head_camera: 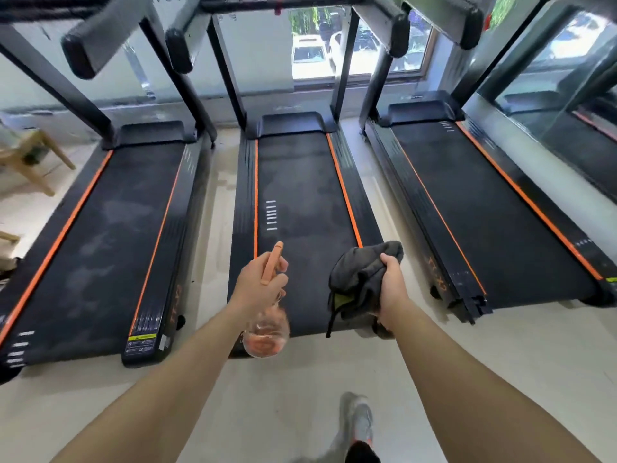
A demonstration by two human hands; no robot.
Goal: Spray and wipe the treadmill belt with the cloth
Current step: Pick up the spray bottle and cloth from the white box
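The left hand (258,279) grips the orange head of a spray bottle (266,335) over the near left corner of the middle treadmill belt (300,182). The bottle's clear round body is blurred and perhaps holds some liquid. The right hand (394,285) clutches a bunched dark grey cloth (360,279) above the belt's near right edge.

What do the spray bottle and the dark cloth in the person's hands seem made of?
The spray bottle looks like clear glossy plastic with an orange head: its rounded body is see-through. The cloth looks like soft matte dark grey fabric: it bunches in limp folds in the right hand.
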